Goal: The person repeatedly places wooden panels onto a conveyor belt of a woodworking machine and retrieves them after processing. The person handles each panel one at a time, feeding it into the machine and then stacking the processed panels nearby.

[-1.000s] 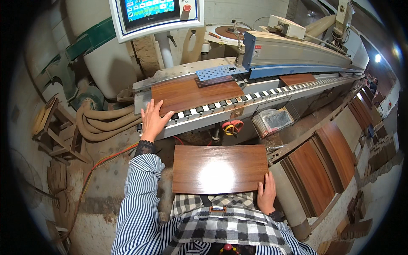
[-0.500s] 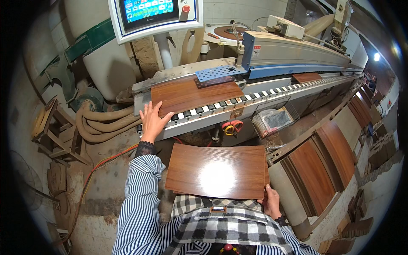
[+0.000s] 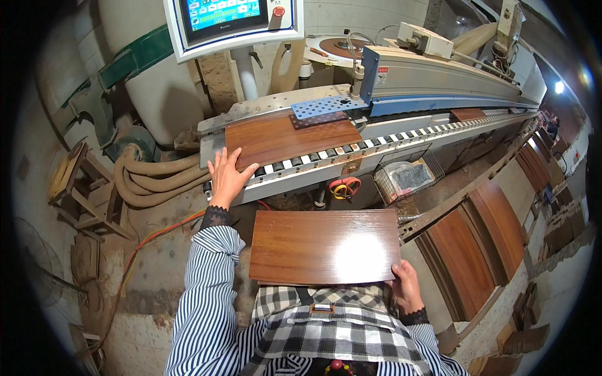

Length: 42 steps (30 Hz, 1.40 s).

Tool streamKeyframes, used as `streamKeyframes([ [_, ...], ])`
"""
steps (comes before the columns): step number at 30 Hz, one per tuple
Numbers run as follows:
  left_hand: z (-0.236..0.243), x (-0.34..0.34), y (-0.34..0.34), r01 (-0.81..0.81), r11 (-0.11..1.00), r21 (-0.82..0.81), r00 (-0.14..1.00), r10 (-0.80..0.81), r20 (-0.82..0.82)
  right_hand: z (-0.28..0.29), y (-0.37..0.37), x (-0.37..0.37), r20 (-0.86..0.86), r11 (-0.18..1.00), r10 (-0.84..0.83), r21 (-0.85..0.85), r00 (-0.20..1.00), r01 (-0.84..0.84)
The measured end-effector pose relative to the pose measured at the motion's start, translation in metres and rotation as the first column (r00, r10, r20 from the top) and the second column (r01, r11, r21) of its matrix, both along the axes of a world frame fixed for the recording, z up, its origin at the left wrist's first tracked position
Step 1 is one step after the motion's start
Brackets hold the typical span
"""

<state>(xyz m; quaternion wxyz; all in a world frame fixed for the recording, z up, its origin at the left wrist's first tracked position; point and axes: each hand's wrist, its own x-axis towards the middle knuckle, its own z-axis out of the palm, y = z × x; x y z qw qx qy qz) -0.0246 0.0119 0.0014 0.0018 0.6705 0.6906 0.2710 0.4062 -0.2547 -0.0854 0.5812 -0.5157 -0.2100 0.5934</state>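
Left hand (image 3: pixel 227 178) was spread wide, touching the near left corner of the feed board (image 3: pixel 276 141). Right hand (image 3: pixel 407 287) gripped the near right corner of the held board (image 3: pixel 316 247), before the checked apron (image 3: pixel 351 335). Feed board lay at the roller track's (image 3: pixel 384 140) left end, partly beneath a perforated blue plate (image 3: pixel 313 108); a farther board (image 3: pixel 469 114) lay toward its right end.

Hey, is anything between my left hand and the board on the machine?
Nothing visible: your left hand is right at the near left corner of the board. The blue plate reaches over its far right part, away from that hand.
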Motion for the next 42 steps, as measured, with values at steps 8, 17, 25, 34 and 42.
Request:
streamKeyframes([
  [8, 0.000, -0.009, -0.004, 0.051, 0.998, -0.034, 0.997, -0.049, 0.056, 0.003, 0.009, -0.009, -0.059, 0.996, -0.039, -0.081, 0.997, 0.034],
  [17, -0.003, -0.035, -0.007, 0.169, 0.983, -0.065, 0.977, -0.159, 0.140, 0.003, 0.009, -0.005, -0.085, 0.997, -0.003, -0.072, 0.996, -0.003],
  [25, -0.003, -0.038, -0.009, 0.164, 0.986, -0.039, 0.981, -0.159, 0.111, 0.012, 0.009, -0.010, -0.085, 0.995, -0.038, -0.096, 0.996, 0.030],
  [34, 0.004, -0.033, -0.010, 0.161, 0.985, -0.062, 0.983, -0.155, 0.095, 0.006, 0.007, -0.007, -0.140, 0.999, -0.006, -0.052, 0.990, -0.001],
  [42, 0.008, 0.007, 0.002, 0.170, 0.984, -0.058, 0.985, -0.169, 0.011, 0.006, 0.006, -0.007, -0.140, 0.999, 0.003, -0.034, 0.990, -0.008],
])
